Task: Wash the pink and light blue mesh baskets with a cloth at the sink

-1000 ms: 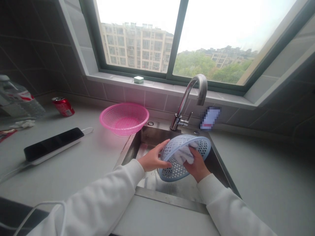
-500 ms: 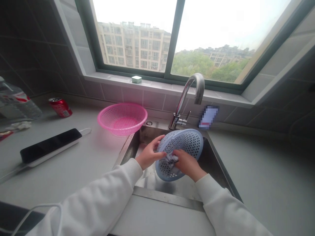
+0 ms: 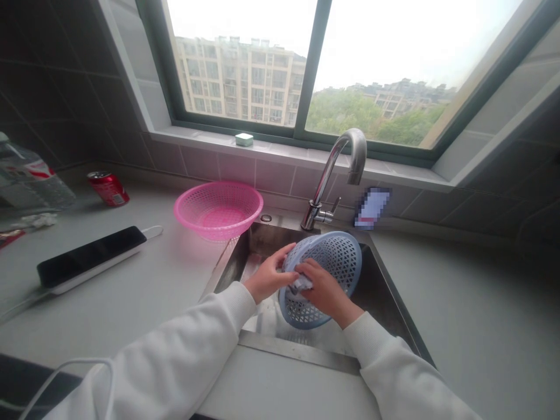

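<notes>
Steadying the blue basket (image 3: 341, 256), we pinch its rim with our left grip (image 3: 270, 276) and clutch a cloth (image 3: 303, 283) in our right grip (image 3: 324, 291); wiping seems under way, what remains unclear. The sink (image 3: 301, 353) lies below both grips.

Loose, plain white long sleeves (image 3: 170, 353) of matte cloth, creased in broad folds, narrow into snug, finely ribbed cuffs (image 3: 241, 300) of the same white.
</notes>
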A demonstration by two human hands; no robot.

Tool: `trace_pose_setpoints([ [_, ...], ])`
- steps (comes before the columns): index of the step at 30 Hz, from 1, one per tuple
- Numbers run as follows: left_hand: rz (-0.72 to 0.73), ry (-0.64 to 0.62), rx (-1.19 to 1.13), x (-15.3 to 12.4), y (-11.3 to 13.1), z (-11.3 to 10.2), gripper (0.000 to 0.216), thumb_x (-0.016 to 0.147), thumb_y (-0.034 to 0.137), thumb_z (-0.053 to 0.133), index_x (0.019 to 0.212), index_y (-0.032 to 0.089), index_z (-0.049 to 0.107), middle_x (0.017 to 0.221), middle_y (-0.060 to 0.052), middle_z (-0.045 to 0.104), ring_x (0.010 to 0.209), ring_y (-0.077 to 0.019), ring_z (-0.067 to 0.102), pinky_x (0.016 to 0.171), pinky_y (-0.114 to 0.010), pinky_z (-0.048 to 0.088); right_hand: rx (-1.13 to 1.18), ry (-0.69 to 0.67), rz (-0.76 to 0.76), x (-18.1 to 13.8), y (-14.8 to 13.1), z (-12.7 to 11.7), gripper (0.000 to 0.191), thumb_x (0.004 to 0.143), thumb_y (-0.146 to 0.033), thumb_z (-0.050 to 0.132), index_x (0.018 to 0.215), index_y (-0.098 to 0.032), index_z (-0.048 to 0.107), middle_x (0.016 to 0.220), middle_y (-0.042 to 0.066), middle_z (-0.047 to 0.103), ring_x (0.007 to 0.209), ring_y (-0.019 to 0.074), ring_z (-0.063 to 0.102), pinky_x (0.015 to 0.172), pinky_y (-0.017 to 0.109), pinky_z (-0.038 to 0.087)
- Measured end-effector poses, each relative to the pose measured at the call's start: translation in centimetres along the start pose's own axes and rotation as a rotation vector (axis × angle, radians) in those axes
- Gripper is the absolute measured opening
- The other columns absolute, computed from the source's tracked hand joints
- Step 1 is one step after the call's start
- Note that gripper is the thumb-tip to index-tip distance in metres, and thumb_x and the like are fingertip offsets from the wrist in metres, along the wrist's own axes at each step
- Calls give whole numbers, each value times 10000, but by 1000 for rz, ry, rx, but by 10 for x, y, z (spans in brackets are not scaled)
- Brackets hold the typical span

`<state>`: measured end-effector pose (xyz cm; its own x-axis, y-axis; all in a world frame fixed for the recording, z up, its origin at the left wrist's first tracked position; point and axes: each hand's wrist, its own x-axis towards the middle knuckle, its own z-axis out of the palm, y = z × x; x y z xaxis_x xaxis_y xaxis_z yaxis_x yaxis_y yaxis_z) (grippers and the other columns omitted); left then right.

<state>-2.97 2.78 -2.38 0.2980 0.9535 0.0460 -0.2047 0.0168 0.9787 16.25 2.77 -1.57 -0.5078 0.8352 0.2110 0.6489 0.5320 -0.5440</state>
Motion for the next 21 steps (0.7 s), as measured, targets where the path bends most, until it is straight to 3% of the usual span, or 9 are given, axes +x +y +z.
trace_pose_setpoints([
  [2, 0, 29, -32, 0, 2, -2, 1002, 630, 354, 866, 1522, 156, 455, 1318, -153, 651, 1218, -348, 616, 1082, -469, 460, -146, -105, 110, -2, -2, -2, 380, 733, -93, 589, 1067, -257, 663, 1129, 57, 644, 980, 232, 649, 797, 319, 484],
  [4, 4, 35, -55, 1, 5, -4, 1013, 621, 377, 881, 1518, 171, 459, 1316, -140, 656, 1225, -346, 615, 1092, -466, 453, -294, -127, 281, -3, 4, -10, 318, 769, -117, 594, 1040, -262, 678, 1077, 55, 649, 895, 218, 650, 684, 288, 433],
  [6, -10, 13, -65, 1, 8, -5, 1013, 618, 389, 892, 1516, 197, 465, 1339, -127, 654, 1249, -351, 604, 1101, -476, 444, -392, -50, 456, -3, 14, -21, 271, 802, -139, 588, 1023, -263, 686, 1047, 70, 650, 844, 218, 644, 637, 289, 401],
  [8, -27, -28, -67, 0, 10, -5, 991, 624, 395, 897, 1508, 220, 484, 1360, -117, 651, 1268, -355, 593, 1105, -485, 439, -402, 138, 530, -2, 23, -30, 260, 830, -170, 578, 1053, -255, 681, 1089, 96, 643, 868, 239, 642, 677, 319, 435],
  [11, -54, -93, -83, -1, 10, -2, 992, 629, 382, 902, 1513, 217, 482, 1365, -123, 650, 1267, -351, 593, 1098, -477, 441, -261, 450, 371, 0, 28, -32, 273, 810, -197, 590, 1069, -227, 669, 1174, 128, 619, 1049, 310, 619, 882, 421, 495],
  [13, -70, -109, -89, -1, 8, 0, 1014, 615, 365, 910, 1516, 196, 475, 1353, -134, 651, 1256, -346, 595, 1085, -461, 446, -106, 505, 182, 1, 23, -27, 302, 744, -157, 604, 1031, -222, 672, 1212, 135, 612, 1157, 334, 588, 1006, 476, 470],
  [17, -55, -62, -91, -1, 4, 2, 1034, 580, 351, 919, 1499, 166, 482, 1308, -143, 653, 1207, -335, 609, 1042, -435, 469, 146, 239, -48, 1, 4, -12, 391, 664, -70, 593, 1000, -248, 683, 1186, 102, 639, 1146, 305, 612, 1016, 460, 481],
  [21, -37, -21, -109, -2, 4, 1, 978, 625, 379, 897, 1486, 164, 485, 1239, -133, 673, 1165, -320, 630, 1025, -430, 479, 268, 33, 14, -2, -6, -4, 455, 620, -19, 609, 980, -272, 724, 1092, 58, 679, 1044, 282, 635, 966, 420, 483],
])
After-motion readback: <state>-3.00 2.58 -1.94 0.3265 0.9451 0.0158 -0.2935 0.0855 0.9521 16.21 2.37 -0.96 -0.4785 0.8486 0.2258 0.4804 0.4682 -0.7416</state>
